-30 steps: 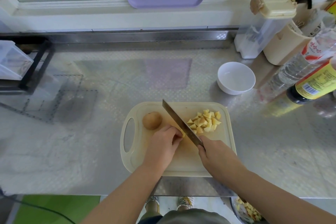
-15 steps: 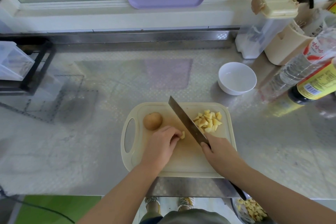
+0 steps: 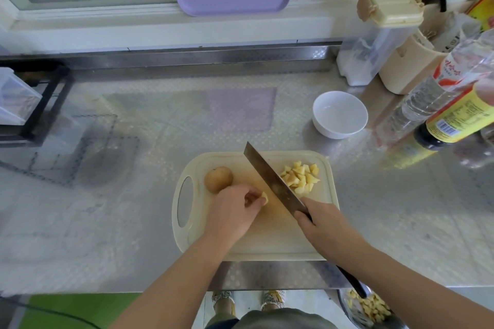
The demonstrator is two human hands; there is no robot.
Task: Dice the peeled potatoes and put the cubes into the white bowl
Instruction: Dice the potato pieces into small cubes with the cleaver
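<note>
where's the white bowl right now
In the head view the white bowl sits on the steel counter at right, beyond the cutting board's far right corner, left of the bottles.

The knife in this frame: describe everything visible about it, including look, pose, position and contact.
The knife has a long, broad, rectangular blade of dull grey metal with a squared-off tip. The right hand grips it where blade meets handle; a dark handle end pokes out behind the wrist. The blade runs diagonally over the cream cutting board, tip pointing away and left, between the potato cubes and the left hand. Whether its edge touches the board cannot be told.
</note>
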